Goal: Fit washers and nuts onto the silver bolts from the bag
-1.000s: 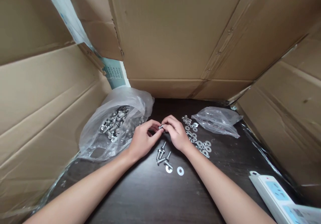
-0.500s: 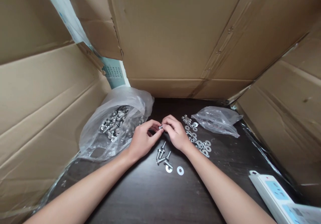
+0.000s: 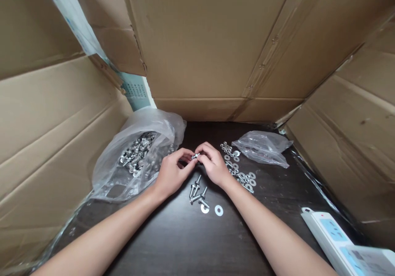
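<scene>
My left hand (image 3: 173, 173) and my right hand (image 3: 212, 164) meet fingertip to fingertip above the dark table (image 3: 185, 239). Both pinch one small silver bolt (image 3: 195, 156) between them. Just below the hands lie several loose bolts (image 3: 197, 191) and two flat washers (image 3: 212, 209). To the right of my right hand a scatter of nuts and washers (image 3: 242, 171) is spread out. A clear plastic bag full of bolts (image 3: 137, 156) sits open to the left of my left hand.
Cardboard walls (image 3: 216, 41) close the table in on the left, back and right. A crumpled, nearly flat clear bag (image 3: 262, 148) lies at the back right. A white power strip (image 3: 342, 243) rests at the front right corner.
Both hands keep pinching the same small bolt. The whole scene has slid slightly left and down in view, as the camera shifted.
</scene>
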The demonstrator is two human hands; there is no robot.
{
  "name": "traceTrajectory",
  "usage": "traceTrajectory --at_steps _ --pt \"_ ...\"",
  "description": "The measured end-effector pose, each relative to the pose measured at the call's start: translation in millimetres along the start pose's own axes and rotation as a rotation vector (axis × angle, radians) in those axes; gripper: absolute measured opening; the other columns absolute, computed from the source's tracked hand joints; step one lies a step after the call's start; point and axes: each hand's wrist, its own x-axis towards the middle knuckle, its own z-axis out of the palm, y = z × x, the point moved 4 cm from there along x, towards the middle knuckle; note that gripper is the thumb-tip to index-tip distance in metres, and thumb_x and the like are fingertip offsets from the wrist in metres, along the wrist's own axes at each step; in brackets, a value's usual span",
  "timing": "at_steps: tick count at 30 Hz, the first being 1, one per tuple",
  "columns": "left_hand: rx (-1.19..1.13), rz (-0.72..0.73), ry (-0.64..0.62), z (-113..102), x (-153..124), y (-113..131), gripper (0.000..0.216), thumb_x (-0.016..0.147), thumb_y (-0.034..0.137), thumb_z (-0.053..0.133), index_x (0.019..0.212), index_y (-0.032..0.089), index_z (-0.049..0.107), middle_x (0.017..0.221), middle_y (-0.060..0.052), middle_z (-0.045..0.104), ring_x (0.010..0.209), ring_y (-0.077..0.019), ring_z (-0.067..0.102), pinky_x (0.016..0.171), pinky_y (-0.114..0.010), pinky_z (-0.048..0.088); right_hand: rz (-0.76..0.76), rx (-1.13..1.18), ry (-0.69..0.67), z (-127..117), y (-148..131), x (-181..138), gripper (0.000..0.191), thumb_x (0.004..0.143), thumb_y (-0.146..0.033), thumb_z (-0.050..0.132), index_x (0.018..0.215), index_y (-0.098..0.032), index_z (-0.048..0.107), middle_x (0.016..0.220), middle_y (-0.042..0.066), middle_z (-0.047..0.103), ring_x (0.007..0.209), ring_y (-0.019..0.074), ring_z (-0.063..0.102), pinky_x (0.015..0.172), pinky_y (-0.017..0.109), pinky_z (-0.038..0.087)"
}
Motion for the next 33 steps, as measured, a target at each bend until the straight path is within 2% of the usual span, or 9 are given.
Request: traceTrajectory --at_steps 17,24,33 --pt "-0.003 0.051 -0.019 1.3 -0.6 2.2 0.008 0.090 0.025 0.067 0.095 0.020 0.070 0.088 -0.002 0.076 0.079 -0.0162 0.072 0.066 -0.024 0.056 -0.024 -0.037 -0.016 1.3 1.8 0.2 0.024 0.090 -0.022 0.051 0.067 -0.021 0.055 0.085 0.004 0.057 0.084 0.0189 0.057 0.073 0.031 0.044" --pt "-0.019 0.011 0.009 0.4 0.0 -0.4 0.011 0.089 0.028 0.068 0.097 0.020 0.070 0.088 -0.002 0.076 0.079 -0.0167 0.072 0.066 -0.025 0.056 -0.014 -0.037 -0.013 0.0 0.0 -0.9 0.012 0.086 -0.018 0.052 0.079 -0.021 0.061 0.088 0.003 0.058 0.080 0.0184 0.057 0.070 0.031 0.044" --pt "-0.003 0.039 0.000 1.1 -0.8 0.4 0.009 0.089 0.025 0.068 0.096 0.020 0.070 0.088 -0.002 0.077 0.079 -0.0164 0.073 0.066 -0.024 0.056 -0.024 -0.051 -0.015 1.2 2.6 0.0 0.016 0.087 -0.019 0.051 0.073 -0.022 0.057 0.086 0.004 0.058 0.085 0.0196 0.057 0.072 0.032 0.044"
